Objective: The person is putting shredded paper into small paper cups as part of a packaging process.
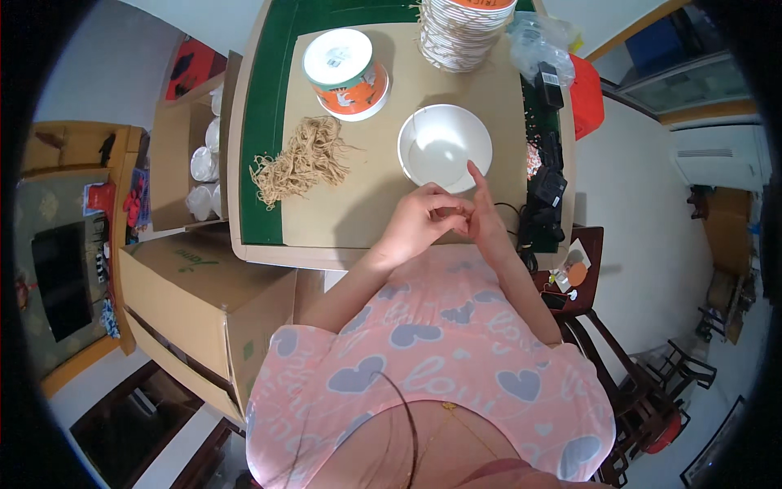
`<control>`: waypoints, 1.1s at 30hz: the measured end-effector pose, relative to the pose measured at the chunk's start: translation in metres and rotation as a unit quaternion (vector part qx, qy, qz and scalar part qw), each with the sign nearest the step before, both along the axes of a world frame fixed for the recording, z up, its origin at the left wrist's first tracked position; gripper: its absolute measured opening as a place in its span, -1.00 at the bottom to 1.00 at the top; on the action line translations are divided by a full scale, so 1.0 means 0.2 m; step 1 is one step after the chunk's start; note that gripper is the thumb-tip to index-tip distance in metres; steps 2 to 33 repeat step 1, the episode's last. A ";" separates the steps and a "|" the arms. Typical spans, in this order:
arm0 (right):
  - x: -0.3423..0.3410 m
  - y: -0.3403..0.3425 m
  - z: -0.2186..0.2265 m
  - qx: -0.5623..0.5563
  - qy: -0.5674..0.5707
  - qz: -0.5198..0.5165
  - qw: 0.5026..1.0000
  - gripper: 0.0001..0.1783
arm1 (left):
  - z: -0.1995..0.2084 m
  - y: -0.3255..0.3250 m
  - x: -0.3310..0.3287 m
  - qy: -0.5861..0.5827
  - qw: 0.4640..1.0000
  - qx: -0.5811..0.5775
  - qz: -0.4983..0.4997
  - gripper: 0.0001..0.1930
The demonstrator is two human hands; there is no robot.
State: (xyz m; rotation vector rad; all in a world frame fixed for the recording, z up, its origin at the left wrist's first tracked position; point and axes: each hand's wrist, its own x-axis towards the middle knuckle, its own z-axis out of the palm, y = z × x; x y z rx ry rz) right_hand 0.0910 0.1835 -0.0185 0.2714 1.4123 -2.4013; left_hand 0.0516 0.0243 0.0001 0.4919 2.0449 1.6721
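My left hand (pixel 419 220) is at the near edge of the table, fingers curled and thumb closed toward them. Its fingertips meet the inner side of my right hand (pixel 486 216); anything between them is too small to make out. Seen edge-on, the right hand has its fingers stretched out, one pointing up in front of the bowl's rim. Just beyond both hands stands an open white bowl (pixel 436 151). Left of it lies a loose heap of tan paper-like strings (pixel 305 159). Behind the heap is a round tub (pixel 350 91) with an orange printed side and white top.
A tall stack of white paper tubs (pixel 460 37) stands at the far side. Clear plastic bags (pixel 542 41), black devices with cables (pixel 550 187) and a red container (pixel 585 98) line the right. Cardboard boxes (pixel 195 281) stand left of the table; a dark chair (pixel 582 277) is at right.
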 end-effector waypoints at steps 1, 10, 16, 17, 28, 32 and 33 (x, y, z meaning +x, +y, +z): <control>0.00 0.00 -0.03 0.029 0.019 0.007 0.999 -0.32 | 0.00 -0.01 0.00 0.000 1.000 -0.001 0.001 -0.70; 0.00 0.00 -0.03 0.029 0.019 0.007 0.999 -0.32 | 0.00 -0.01 0.00 0.000 1.000 -0.001 0.001 -0.70; 0.00 0.00 -0.03 0.029 0.019 0.007 0.999 -0.32 | 0.00 -0.01 0.00 0.000 1.000 -0.001 0.001 -0.70; 0.00 0.00 -0.03 0.029 0.019 0.007 0.999 -0.32 | 0.00 -0.01 0.00 0.000 1.000 -0.001 0.001 -0.70; 0.00 0.00 -0.03 0.029 0.019 0.007 0.999 -0.32 | 0.00 -0.01 0.00 0.000 1.000 -0.001 0.001 -0.70; 0.00 0.00 -0.03 0.029 0.019 0.007 0.999 -0.32 | 0.00 -0.01 0.00 0.000 1.000 -0.001 0.001 -0.70; 0.00 0.00 -0.03 0.029 0.019 0.007 0.999 -0.32 | 0.00 -0.01 0.00 0.000 1.000 -0.001 0.001 -0.70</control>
